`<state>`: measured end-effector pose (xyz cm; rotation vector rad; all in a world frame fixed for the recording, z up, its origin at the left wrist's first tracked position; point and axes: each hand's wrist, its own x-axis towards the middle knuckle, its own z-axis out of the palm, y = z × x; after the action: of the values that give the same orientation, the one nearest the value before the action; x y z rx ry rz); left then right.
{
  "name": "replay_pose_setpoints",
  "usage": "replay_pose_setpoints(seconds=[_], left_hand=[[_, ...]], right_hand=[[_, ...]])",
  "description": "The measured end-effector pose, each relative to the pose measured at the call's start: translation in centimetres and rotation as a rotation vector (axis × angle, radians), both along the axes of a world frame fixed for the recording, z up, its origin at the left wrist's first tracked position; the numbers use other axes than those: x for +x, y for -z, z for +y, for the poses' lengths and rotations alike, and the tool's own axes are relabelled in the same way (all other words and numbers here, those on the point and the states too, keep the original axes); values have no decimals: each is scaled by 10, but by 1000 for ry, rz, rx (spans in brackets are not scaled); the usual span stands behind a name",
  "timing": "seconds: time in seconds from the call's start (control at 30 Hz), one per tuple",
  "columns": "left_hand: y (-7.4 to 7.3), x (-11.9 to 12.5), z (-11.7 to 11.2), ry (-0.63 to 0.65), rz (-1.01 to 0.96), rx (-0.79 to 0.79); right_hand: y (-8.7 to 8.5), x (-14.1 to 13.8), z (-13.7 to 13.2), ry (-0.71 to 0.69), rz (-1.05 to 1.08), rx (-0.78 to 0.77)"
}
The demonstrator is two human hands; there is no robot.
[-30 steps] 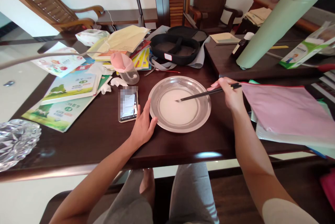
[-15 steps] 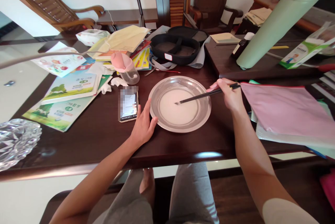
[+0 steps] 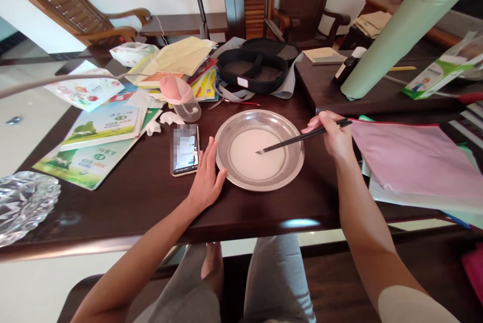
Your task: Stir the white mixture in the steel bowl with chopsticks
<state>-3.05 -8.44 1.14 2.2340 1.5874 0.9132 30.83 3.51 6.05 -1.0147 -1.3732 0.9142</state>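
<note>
A round metal dish (image 3: 296,162) stands on the dark table, with a whitish liquid (image 3: 249,157) in its bottom. My left hand (image 3: 207,177) rests open at the dish's left side, fingers stretched along the rim and thumb touching its near edge. Black chopsticks (image 3: 290,141) are held in my right hand (image 3: 332,134), fingers closed round their upper part to the right of the dish. Their tips reach down into the liquid near the middle. A phone (image 3: 184,149) with a lit screen lies just left of my left hand.
Behind the phone stands a pink-lidded cup (image 3: 181,96). Booklets (image 3: 94,157) and a glass bowl (image 3: 26,207) lie at left. An open black case (image 3: 252,69) is behind the dish. At right are a pink pouch (image 3: 411,157) and a tall green flask (image 3: 403,41).
My right hand and the chopsticks have shifted slightly to the right, so the tips sit a little further right in the liquid. My left hand stays at the rim.
</note>
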Motion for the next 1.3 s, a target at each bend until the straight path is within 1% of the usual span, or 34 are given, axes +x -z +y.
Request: replay_pose_setpoints(seconds=[0.03, 0.1, 0.2, 0.27, 0.33, 0.4, 0.47, 0.53, 0.63, 0.7, 0.77, 0.83, 0.9, 0.97, 1.13, 1.2, 1.3], left_hand=[[0, 0, 0, 3, 0, 0], [-1, 1, 0, 3, 4, -1], [-1, 1, 0, 1, 8, -3], [0, 1, 0, 2, 6, -3], [0, 1, 0, 5, 1, 0], [0, 0, 0, 7, 0, 2], [0, 0, 0, 6, 4, 0], [0, 0, -1, 4, 10, -4], [0, 0, -1, 4, 13, 1], [1, 0, 0, 9, 13, 6], [3, -1, 0, 17, 10, 15], [4, -2, 1, 26, 5, 26], [5, -2, 1, 31, 1, 31], [5, -2, 1, 28, -2, 30], [3, -1, 0, 23, -7, 23], [3, -1, 0, 21, -7, 21], [4, -1, 1, 22, -5, 23]], right_hand=[[2, 1, 0, -17, 19, -8], [5, 0, -1, -110, 15, -30], [6, -4, -4, -261, -81, -25], [4, -5, -4, -261, -150, 11], [2, -3, -3, -181, -138, 37], [-1, 1, -1, -99, -32, 34], [-2, 2, 0, -74, 84, 13], [-1, 1, -1, -130, 123, -26], [1, -6, -5, -283, 43, -95], [2, -9, -6, -329, -10, -96], [1, -8, -5, -276, 0, -56], [-1, -4, -2, -171, 59, -12], [-3, 0, 0, -103, 111, 16], [-3, 0, 0, -116, 123, 16], [4, -8, -4, -300, 13, -24], [5, -7, -3, -275, -22, 10], [2, -1, 0, -134, 13, 62]])
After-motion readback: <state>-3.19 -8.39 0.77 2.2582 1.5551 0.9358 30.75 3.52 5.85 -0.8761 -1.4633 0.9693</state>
